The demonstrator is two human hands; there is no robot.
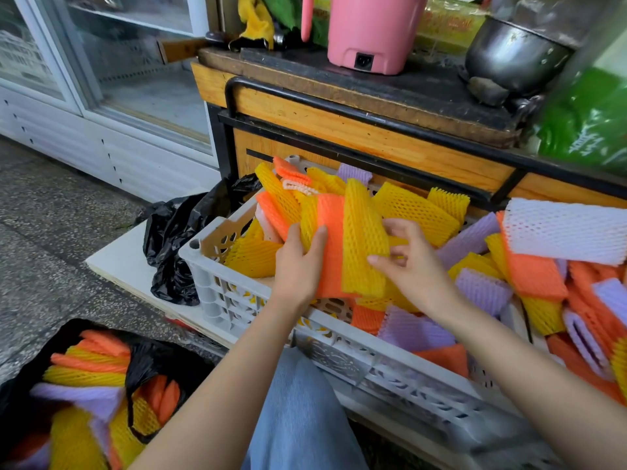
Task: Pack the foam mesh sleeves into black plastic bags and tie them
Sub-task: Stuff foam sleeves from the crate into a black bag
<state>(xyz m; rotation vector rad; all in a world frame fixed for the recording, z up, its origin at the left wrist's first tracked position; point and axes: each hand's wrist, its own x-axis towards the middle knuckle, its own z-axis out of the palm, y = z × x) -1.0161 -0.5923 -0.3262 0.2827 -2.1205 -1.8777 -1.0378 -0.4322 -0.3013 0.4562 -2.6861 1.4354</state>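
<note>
Packing is looking partway done: black bag point(149, 364) at seven o'clock is sitting untied, part-filled; crate point(210, 293) is holding many foam mesh sleeves point(536, 276). Left hand point(298, 266) and right hand point(412, 266) are gripping a bunch point(353, 245) at centre, fingers curled round it. Spare bag point(173, 239) is lying at nine o'clock, knee point(298, 412) sitting between crate and black bag.

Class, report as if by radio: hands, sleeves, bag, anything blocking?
Left hand grips fan of orange and yellow sleeves above crate; right hand pinches front yellow sleeve. Black bag open, part-filled, untied. Nothing blocking.
</note>
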